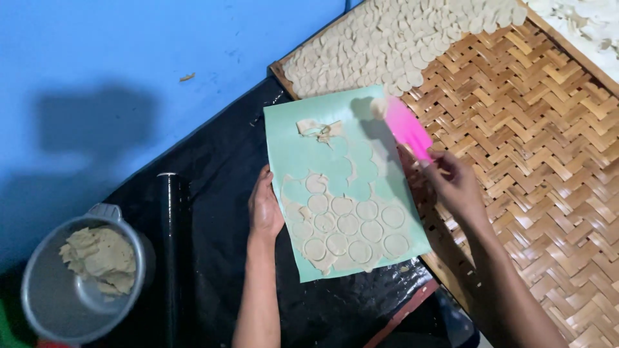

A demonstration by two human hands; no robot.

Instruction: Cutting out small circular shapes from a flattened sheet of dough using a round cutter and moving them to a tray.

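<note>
Blue floor [129,58] filled the upper left of the frame, with black plastic sheeting [219,193] across the middle. At lower left sat a metal pot [39,290] of dough scraps [100,258], and just right of it a black rolling pin [171,251] stood vertical in frame. Left hand [265,209] gripped the left edge of a mint-green sheet [309,154], fingers curled under it. The sheet carried cut dough rounds [351,225] at centre, long axis running lower centre to upper centre, slightly tilted. Right hand [454,183] pinched a pink scraper [407,129], blade pointing upper left onto the sheet. A woven bamboo tray [535,142] on the right held dough discs [387,38] along the top.
</note>
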